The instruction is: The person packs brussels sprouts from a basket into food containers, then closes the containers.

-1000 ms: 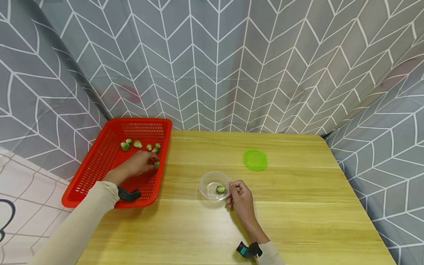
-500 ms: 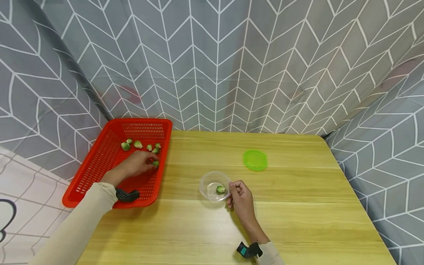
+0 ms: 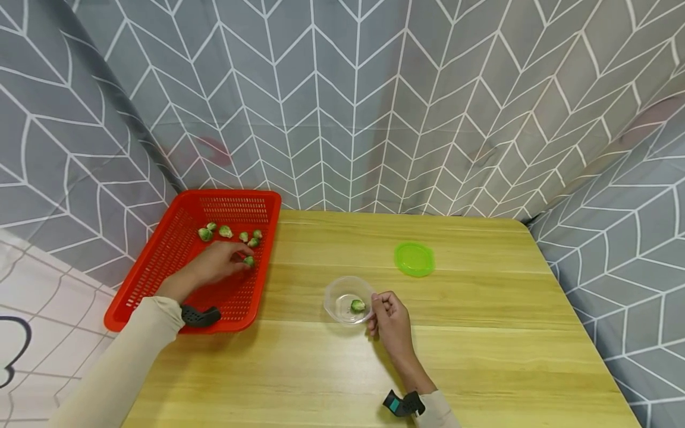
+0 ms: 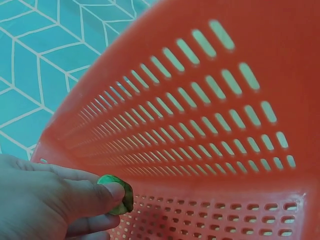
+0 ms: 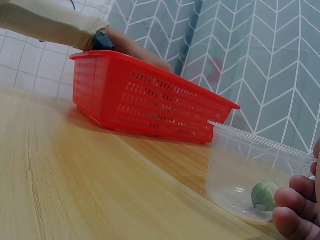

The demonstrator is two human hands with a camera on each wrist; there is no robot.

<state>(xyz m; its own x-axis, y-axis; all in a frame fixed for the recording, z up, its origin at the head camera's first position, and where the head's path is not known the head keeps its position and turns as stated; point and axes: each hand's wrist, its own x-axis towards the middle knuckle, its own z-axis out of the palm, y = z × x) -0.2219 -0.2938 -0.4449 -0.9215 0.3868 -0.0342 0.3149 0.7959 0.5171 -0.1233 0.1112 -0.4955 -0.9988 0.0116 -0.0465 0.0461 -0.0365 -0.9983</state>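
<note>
Inside the red plastic basket, my left hand pinches a Brussels sprout between thumb and fingers. The left wrist view shows that sprout at the thumb tip, above the slotted basket floor. Several other Brussels sprouts lie toward the basket's far end. On the table, a clear round plastic tub holds a single Brussels sprout. My right hand grips the tub's right rim, thumb on top and fingers curled beneath; in the right wrist view its fingers lie against the tub's side.
A green plastic lid lies flat on the wooden table, behind and right of the tub. Grey patterned curtains stand at the back and sides. The basket is at the table's left.
My left hand has picked at the sprout by the basket's right wall and drawn it slightly left, away from the wall. The right hand and tub stay in place.
</note>
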